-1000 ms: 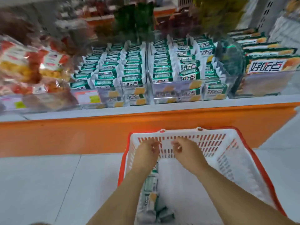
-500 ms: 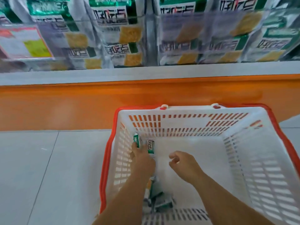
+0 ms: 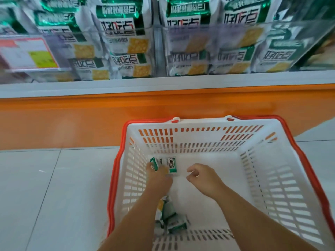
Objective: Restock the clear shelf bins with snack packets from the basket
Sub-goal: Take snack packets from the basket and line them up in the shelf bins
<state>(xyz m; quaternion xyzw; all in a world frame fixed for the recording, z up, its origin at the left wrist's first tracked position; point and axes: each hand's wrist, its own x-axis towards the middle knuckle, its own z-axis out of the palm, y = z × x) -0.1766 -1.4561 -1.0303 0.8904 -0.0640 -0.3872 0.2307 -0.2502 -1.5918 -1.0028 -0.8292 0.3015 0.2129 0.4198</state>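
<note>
A white basket [image 3: 272, 187] with an orange rim stands on the floor below the shelf. Inside it, my left hand [image 3: 159, 176] grips a few green-and-white snack packets [image 3: 171, 164] near the far left corner. My right hand [image 3: 203, 176] hovers beside it over the basket floor, fingers loosely curled and holding nothing. More loose packets [image 3: 170, 218] lie at the near left of the basket, partly hidden under my left forearm. Above, clear shelf bins [image 3: 199, 33] hold rows of the same green-and-white packets.
An orange shelf base [image 3: 72, 116] with a grey ledge [image 3: 126, 84] runs across in front of the basket. A red-framed price label [image 3: 27, 53] is fixed to the left bin. Grey floor tiles [image 3: 54, 196] lie to the left.
The view has dropped and closed in on the basket. Both hands moved from the far rim down inside, and my left hand has taken hold of packets.
</note>
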